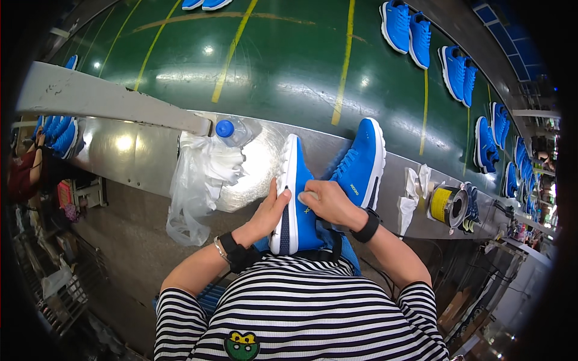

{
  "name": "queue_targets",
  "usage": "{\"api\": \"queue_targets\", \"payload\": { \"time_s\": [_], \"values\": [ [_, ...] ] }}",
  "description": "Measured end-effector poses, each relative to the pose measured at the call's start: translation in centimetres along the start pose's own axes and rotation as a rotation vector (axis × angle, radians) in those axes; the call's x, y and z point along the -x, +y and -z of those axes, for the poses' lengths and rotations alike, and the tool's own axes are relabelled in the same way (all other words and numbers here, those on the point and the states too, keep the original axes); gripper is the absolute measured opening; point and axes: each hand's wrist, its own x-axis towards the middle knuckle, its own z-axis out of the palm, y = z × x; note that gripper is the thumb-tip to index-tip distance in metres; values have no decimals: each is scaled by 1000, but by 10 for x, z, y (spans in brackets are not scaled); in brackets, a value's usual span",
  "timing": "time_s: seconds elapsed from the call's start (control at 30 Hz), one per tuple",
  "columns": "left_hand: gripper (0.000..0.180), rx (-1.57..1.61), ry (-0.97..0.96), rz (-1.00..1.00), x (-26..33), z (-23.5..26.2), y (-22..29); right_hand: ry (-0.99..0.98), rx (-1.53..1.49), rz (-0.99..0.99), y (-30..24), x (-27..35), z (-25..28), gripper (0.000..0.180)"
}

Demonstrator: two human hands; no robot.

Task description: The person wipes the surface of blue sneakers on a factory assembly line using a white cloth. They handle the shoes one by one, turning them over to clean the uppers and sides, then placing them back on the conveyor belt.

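Observation:
A blue sneaker (308, 227) with a thick white sole lies tipped on its side at the near edge of the metal ledge, its toe pointing away from me. My left hand (265, 215) grips it along the sole, thumb on the sidewall. Against the upper, my right hand (331, 203) is closed with the fingers bunched near a small yellow mark. Whatever the fingertips pinch, if anything, is too small to make out. To the right rests a second blue sneaker (363, 157), its heel partly behind my right hand.
Beyond the ledge (391, 174) runs a green conveyor belt (289, 66) with yellow lines, carrying pairs of blue sneakers (397, 27). Left of me are a plastic bag of white paper (208, 162) and a blue-capped bottle (232, 131). A yellow-labelled roll (444, 204) and crumpled paper (409, 201) sit right.

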Motion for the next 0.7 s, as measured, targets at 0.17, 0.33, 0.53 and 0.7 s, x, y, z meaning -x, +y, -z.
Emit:
{"api": "queue_targets", "payload": {
  "time_s": [0.17, 0.33, 0.53, 0.7],
  "values": [
    [80, 68, -6, -88, -2, -4, -2, 326, -82, -13, 0, -17, -10, 22],
    [81, 51, 4, -64, 0, -2, -1, -68, -48, -22, -8, 16, 4, 22],
    [79, 96, -29, -98, -5, -4, -5, 515, -78, 50, 5, -24, -17, 22],
    [77, 115, -14, -85, -1, -1, -6, 161, -12, 25, 10, 4, -15, 18]
  ]
}}
